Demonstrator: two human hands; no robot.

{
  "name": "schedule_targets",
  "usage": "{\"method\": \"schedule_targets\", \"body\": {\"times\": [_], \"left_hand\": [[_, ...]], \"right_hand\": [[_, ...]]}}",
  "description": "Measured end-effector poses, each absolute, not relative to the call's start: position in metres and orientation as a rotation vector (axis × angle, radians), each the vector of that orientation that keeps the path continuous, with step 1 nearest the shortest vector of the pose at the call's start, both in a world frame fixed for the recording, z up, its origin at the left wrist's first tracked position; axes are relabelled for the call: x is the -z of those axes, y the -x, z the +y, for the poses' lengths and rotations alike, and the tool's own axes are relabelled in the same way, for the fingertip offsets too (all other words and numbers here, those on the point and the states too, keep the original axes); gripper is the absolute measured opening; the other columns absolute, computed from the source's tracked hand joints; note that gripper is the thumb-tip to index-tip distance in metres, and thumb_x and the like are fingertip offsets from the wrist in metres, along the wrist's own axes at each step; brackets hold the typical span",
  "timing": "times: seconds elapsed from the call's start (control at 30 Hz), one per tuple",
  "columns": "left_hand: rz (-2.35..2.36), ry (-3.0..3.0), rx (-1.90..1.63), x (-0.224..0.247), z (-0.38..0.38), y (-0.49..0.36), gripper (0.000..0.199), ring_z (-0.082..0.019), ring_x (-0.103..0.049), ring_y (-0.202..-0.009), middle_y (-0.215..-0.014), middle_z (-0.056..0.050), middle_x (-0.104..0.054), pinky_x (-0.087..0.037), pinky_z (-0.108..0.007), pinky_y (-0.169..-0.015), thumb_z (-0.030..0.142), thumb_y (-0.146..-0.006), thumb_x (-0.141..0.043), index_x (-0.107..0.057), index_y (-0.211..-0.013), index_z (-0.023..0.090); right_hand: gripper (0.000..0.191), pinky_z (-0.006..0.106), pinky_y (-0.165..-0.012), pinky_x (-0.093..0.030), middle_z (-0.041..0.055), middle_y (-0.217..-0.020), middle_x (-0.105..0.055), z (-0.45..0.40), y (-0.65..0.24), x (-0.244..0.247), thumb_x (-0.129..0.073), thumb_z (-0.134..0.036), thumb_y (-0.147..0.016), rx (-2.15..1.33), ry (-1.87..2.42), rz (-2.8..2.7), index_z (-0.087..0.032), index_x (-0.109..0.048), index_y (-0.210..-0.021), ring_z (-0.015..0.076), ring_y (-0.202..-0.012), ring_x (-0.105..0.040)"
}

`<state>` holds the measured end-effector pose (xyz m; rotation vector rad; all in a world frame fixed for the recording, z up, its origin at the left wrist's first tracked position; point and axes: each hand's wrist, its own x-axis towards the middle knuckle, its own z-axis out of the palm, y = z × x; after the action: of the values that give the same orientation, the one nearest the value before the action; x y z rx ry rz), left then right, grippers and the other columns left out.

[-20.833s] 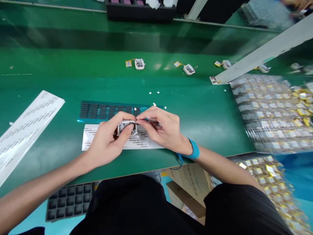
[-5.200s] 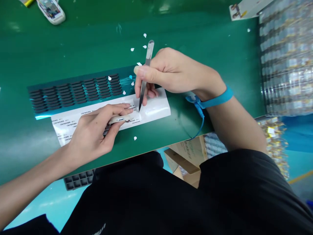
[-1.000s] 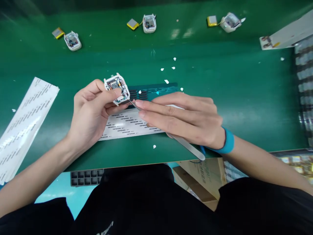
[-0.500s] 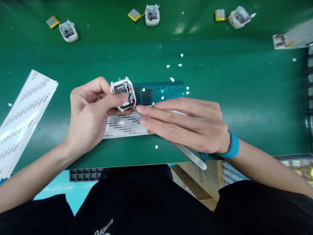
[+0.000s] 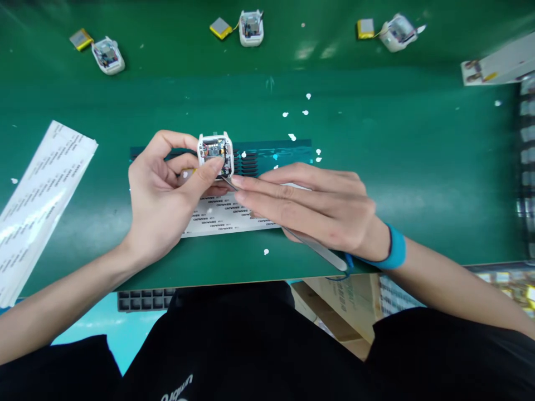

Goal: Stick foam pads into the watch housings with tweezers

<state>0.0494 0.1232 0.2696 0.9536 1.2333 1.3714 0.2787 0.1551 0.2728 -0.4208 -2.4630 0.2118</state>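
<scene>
My left hand [image 5: 167, 184] grips a white smartwatch case [image 5: 229, 146] whose open side shows a circuit board. The thumb presses down over the board's lower part. A bit of yellow shows among the left fingers, mostly hidden. In my right hand [image 5: 313, 206] are metal tweezers [image 5: 320, 250], their tips at the lower edge of the case. The fingers cover most of the tweezers' middle. Beneath the hands lie a printed white strip [image 5: 221, 220] and a dark blue-green strip [image 5: 288, 150] with rows of black pieces.
Several small white stickers [image 5: 292, 137] are scattered on the green table [image 5: 397, 139]. Three more opened cases [image 5: 251, 30] with yellow-edged batteries [image 5: 220, 28] lie along the back. A stack of printed white strips [image 5: 45, 195] sits at the left, a white box [image 5: 497, 61] at the right.
The watch case has shifted slightly right and turned more upright in my left hand. My right hand and the tweezers have moved slightly left, tips still at the case's lower edge.
</scene>
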Motion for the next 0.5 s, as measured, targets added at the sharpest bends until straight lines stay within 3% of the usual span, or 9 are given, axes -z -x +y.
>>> {"method": "schedule_targets", "body": {"times": [0.23, 0.5], "left_hand": [[1.262, -0.965, -1.331, -0.279, 0.118, -0.05, 0.027, -0.017, -0.076, -0.064, -0.077, 0.005, -0.078, -0.066, -0.027, -0.053, 0.015, -0.085, -0.088, -0.065, -0.092, 0.026], [1.26, -0.975, -1.342, -0.277, 0.118, -0.051, 0.03, -0.016, -0.077, -0.063, -0.079, 0.005, -0.079, -0.065, -0.026, -0.052, 0.018, -0.084, -0.091, -0.063, -0.093, 0.025]], "right_hand": [[0.031, 0.029, -0.092, -0.07, -0.0021, -0.136, -0.078, 0.154, -0.281, -0.277, -0.064, -0.012, -0.108, -0.312, 0.487, -2.435, -0.033, -0.075, -0.128, 0.018, -0.117, -0.079], [0.029, 0.03, -0.092, -0.07, -0.0012, -0.133, -0.08, 0.152, -0.278, -0.276, -0.068, -0.011, -0.107, -0.275, 0.507, -2.422, -0.029, -0.073, -0.129, 0.0165, -0.114, -0.079]]}}
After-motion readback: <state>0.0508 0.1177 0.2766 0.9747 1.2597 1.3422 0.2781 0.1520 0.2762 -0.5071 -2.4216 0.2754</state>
